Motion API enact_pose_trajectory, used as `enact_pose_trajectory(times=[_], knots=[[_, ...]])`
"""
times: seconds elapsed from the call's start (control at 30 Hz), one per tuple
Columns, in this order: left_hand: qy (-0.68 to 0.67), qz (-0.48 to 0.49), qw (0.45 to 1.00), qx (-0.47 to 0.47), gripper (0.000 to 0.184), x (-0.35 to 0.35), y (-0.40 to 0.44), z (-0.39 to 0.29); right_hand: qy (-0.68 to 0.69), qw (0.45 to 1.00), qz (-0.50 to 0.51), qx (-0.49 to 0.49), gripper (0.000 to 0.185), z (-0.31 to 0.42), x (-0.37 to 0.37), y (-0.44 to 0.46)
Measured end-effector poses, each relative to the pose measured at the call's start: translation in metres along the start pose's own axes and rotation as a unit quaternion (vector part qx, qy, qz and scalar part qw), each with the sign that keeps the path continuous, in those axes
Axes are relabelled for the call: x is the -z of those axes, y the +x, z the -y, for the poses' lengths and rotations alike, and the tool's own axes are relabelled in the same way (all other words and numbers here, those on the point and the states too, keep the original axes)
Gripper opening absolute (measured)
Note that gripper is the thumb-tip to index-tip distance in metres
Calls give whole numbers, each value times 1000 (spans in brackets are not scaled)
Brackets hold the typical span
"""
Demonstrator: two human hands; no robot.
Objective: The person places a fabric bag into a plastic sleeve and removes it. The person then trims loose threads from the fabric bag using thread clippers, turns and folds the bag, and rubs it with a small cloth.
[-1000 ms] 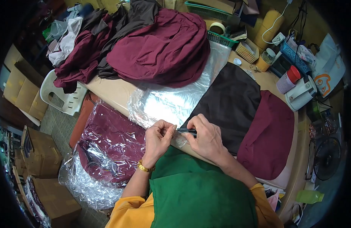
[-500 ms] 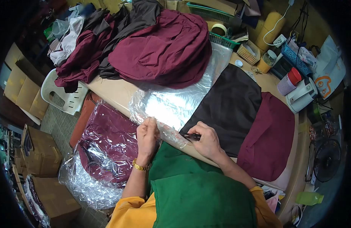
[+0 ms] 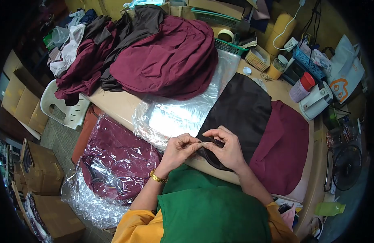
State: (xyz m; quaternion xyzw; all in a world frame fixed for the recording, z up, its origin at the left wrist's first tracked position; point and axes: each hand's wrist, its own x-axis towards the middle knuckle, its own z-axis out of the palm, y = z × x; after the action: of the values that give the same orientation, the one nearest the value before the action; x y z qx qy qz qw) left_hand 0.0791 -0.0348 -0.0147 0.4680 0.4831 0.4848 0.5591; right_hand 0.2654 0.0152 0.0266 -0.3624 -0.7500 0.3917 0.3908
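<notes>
My left hand (image 3: 179, 152) and my right hand (image 3: 229, 150) meet at the table's front edge, fingertips pinched together at the lower left corner of a black cloth piece (image 3: 244, 115). My left thumb and forefinger are closed on the cloth's edge. A small black hand tool (image 3: 218, 142), which may be thread snips, sits within my right hand, mostly hidden by the fingers. Joined to the black cloth on its right is a maroon cloth part (image 3: 282, 150). Left of the hands, clear plastic sheets (image 3: 170, 117) lie shining on the table.
A large maroon and black cloth pile (image 3: 166, 60) covers the table's back left. Plastic-wrapped maroon cloth (image 3: 118, 158) lies below at left, near a white chair (image 3: 63, 107) and cardboard boxes (image 3: 43, 166). Baskets (image 3: 257, 58), a red-lidded cup (image 3: 302, 87) and a fan (image 3: 347, 168) stand at right.
My left hand has moved right, from a fist above the plastic to a pinch at the black cloth's corner. My right fingers have turned to meet it, the black tool now further inside the hand.
</notes>
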Motion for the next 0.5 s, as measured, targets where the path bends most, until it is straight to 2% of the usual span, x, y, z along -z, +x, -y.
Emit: enact_pose_trajectory(times=[0.07, 0.13, 0.2, 0.27, 0.37, 0.47, 0.5], knots=[[130, -4, 987, -90, 13, -3, 0, -5, -8, 1000, 13, 6, 15, 0, 2, 3], [151, -8, 985, -78, 11, -8, -4, -16, -79, 993, 30, 82, 14, -7, 2, 4], [172, -14, 983, -67, 9, -11, -4, -17, -101, 991, 22, 90, 14, 0, 2, 3], [-20, 6, 1000, -7, 11, -11, -5, -9, -123, 988, 15, 97, 13, 2, 0, 4], [-89, 3, 996, 22, 13, -9, -3, 8, -60, 996, 7, 62, 10, -5, -3, 6], [-70, 12, 997, -9, 16, -10, -2, 12, -35, 998, 43, 12, 10, -11, 0, 7], [-70, 13, 997, -9, 16, -9, -2, 9, 11, 998, 58, -19, 11, -13, -1, 7]])
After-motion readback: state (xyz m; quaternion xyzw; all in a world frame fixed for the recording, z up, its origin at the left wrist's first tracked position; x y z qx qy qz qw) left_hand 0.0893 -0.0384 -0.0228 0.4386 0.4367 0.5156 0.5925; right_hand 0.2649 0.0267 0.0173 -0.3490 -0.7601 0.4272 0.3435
